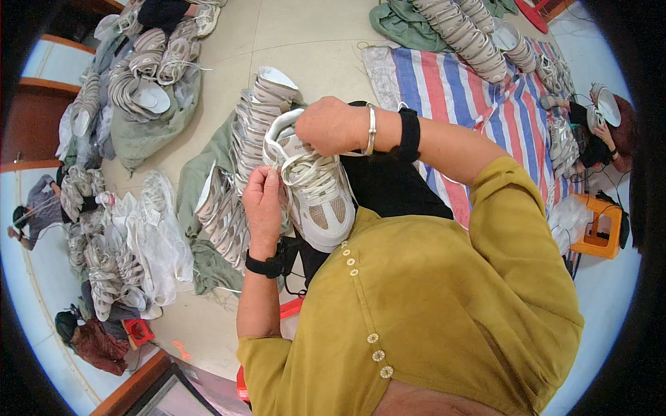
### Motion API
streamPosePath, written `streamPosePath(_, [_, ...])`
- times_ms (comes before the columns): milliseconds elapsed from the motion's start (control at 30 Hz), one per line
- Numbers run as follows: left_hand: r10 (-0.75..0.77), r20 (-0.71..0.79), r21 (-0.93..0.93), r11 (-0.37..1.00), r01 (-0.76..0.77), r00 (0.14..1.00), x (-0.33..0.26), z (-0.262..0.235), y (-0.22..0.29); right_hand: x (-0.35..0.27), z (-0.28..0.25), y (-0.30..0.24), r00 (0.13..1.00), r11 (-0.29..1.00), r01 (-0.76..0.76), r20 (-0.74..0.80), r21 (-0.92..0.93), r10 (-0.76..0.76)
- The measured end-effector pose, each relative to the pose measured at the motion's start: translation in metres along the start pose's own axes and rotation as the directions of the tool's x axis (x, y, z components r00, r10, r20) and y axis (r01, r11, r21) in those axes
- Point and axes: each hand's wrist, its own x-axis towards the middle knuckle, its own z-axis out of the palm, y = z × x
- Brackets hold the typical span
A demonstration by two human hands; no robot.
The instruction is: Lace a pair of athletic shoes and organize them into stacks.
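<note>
The thumb and index finger of the left hand (262, 204) are drawn together at the eyelet edge and appear to pinch the white lace (303, 172). The right hand (329, 126) curls its fingers over the far side of the collar opening — what they grip there is hidden, so their hold cannot be told. Between the hands, the white-and-beige mesh sneaker (320, 211) sits over the lap, toe toward the body.

The step seems to be threading or drawing up the lace. Done well, it calls for a short pinch close to the tip, the shoe braced so the eyelets stay put, the tongue flat — and each crossing pulled evenly, without twists.

Just beyond the left hand stand nested rows of shoe uppers (257, 128); they are best kept clear of the elbows and any loose lace end.
</note>
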Motion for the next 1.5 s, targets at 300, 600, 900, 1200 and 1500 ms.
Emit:
streamPosePath(300, [0.096, -0.089, 0.103, 0.991, -0.086, 0.991, -0.002, 0.004, 0.0, 0.011, 0.042, 0.122, 0.551, 0.217, 0.049, -0.208, 0.975, 0.808])
streamPosePath(600, [0.051, -0.047, -0.01, 0.999, -0.051, 0.998, 0.0, 0.001, -0.005, -0.004, 0.047, 0.069, 0.742, 0.562, -0.084, -0.325, 0.823, 0.586])
streamPosePath(900, [0.024, -0.028, -0.039, 0.999, -0.025, 0.999, 0.008, 0.004, 0.0, 0.005, 0.038, -0.004, 0.947, 0.689, 0.117, -0.29, 0.715, 0.139])
streamPosePath(1200, [0.351, 0.111, 0.722, 0.614, -0.318, 0.93, 0.019, 0.003, 0.027, 0.003, 0.063, -0.019, 0.835, 0.823, 0.117, -0.503, 0.556, 0.222])
streamPosePath(1500, [-0.021, 0.083, 0.243, 0.97, 0.0, 0.996, 0.033, -0.011, 0.011, 0.007, 0.068, -0.033, 0.721, 0.789, 0.114, -0.596, 0.603, 0.352])
